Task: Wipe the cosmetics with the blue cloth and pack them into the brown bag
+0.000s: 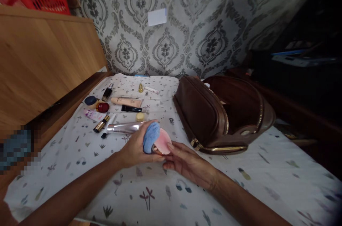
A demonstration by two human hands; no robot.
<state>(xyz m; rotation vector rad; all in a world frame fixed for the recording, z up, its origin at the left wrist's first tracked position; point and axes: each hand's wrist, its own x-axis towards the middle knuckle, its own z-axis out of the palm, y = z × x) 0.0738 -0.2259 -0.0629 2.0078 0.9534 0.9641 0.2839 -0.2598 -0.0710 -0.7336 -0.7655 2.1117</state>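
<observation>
Two bare hands are being held close together over a white printed cloth (197, 204), both forearms being angled inward from the lower corners. One fuzzy blue oval puff (151, 137) is being cupped by the left hand (136, 149); one flat, round pink disc (163, 141), overlapping it in view, is being pinched at its edge by the right hand (191, 165). Beyond, one shiny silver tube (124, 127), one beige tube (125, 102) and one slim black tube (132, 109) are being supported by the cloth, as is one open brown leather bag (197, 108), rightward.
</observation>
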